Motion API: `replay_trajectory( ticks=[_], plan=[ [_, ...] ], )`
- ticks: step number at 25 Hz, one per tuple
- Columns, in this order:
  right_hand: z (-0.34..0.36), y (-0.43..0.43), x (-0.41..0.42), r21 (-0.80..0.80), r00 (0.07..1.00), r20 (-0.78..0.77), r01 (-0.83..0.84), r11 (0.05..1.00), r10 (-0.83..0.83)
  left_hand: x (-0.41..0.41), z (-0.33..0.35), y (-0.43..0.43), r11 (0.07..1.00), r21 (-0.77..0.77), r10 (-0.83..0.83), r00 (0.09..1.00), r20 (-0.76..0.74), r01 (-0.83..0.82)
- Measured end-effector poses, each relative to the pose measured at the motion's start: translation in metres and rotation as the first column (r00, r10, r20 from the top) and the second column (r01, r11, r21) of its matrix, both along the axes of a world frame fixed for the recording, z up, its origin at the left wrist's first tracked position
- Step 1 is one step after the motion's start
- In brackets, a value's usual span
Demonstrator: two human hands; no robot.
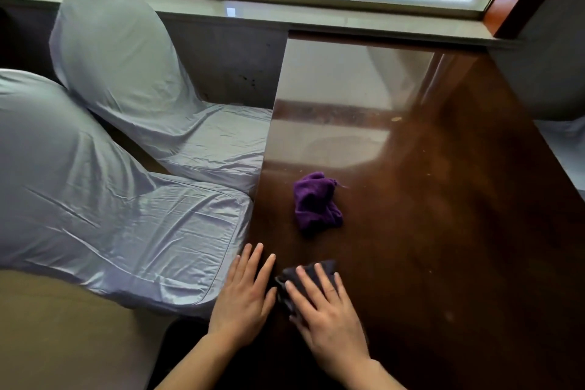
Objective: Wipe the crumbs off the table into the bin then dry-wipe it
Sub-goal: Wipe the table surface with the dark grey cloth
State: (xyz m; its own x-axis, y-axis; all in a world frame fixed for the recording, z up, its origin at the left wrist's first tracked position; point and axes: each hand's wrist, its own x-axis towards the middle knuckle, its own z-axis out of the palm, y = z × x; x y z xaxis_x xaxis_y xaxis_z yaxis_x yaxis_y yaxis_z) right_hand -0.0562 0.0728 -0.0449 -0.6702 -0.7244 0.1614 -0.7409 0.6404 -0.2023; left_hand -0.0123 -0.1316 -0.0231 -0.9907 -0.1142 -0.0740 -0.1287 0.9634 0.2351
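A glossy dark wooden table (pixel 443 199) fills the right half of the head view. My right hand (pixel 326 310) presses flat on a dark cloth (pixel 323 267) near the table's front left edge, fingers spread over it. Just to its left, my left hand (pixel 245 291) lies flat and open at the table's left edge, holding nothing. A crumpled purple cloth (pixel 316 199) rests on the table a little beyond my hands. A small crumb (pixel 395 119) lies further back, and faint specks dot the right side. No bin is in view.
Two chairs in pale blue-grey covers (pixel 126 199) stand close against the table's left edge. A window sill (pixel 348 17) and window run along the far end. A grey wall (pixel 544 57) borders the far right.
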Motion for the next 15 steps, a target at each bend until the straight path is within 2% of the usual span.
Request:
replay_trajectory(
  ticks=[1,2,4,5,6,7,10,13,15],
  plan=[
    [0.001,0.002,-0.006,0.004,0.998,-0.021,-0.063,0.998,0.063,0.001,-0.002,0.0,1.0,0.01,-0.006,1.0,-0.002,0.006],
    [0.004,0.007,-0.018,0.01,0.998,-0.044,-0.045,0.999,0.046,0.001,-0.003,0.001,1.0,0.009,-0.008,1.0,-0.007,0.008],
    [0.016,0.022,-0.048,-0.01,0.976,-0.009,0.22,0.976,-0.22,0.001,-0.003,0.004,1.0,-0.013,-0.011,1.0,-0.002,0.011],
    [0.023,0.026,-0.058,-0.012,0.929,0.046,0.368,0.93,-0.367,0.0,-0.002,0.007,1.0,-0.027,-0.01,1.0,0.004,0.01],
    [0.025,0.025,-0.06,-0.01,0.894,0.07,0.445,0.896,-0.443,-0.001,-0.001,0.011,0.999,-0.037,-0.002,1.0,0.009,0.002],
    [0.024,0.02,-0.057,-0.013,0.896,0.051,0.442,0.897,-0.441,-0.002,-0.001,0.014,0.999,-0.042,0.012,1.0,0.014,-0.011],
    [0.023,0.002,-0.043,-0.114,0.966,0.068,0.256,0.96,-0.249,-0.002,-0.002,0.02,0.997,-0.062,0.037,0.999,0.0,-0.036],
    [0.035,-0.025,-0.056,-0.363,0.958,0.188,0.274,0.891,-0.218,0.0,-0.006,0.019,0.998,-0.062,0.027,0.999,-0.026,-0.028],
    [0.043,-0.065,-0.065,-0.459,0.988,0.114,0.148,0.876,-0.107,-0.001,-0.009,0.017,0.998,-0.066,0.02,0.998,-0.056,-0.023]
  ],
)
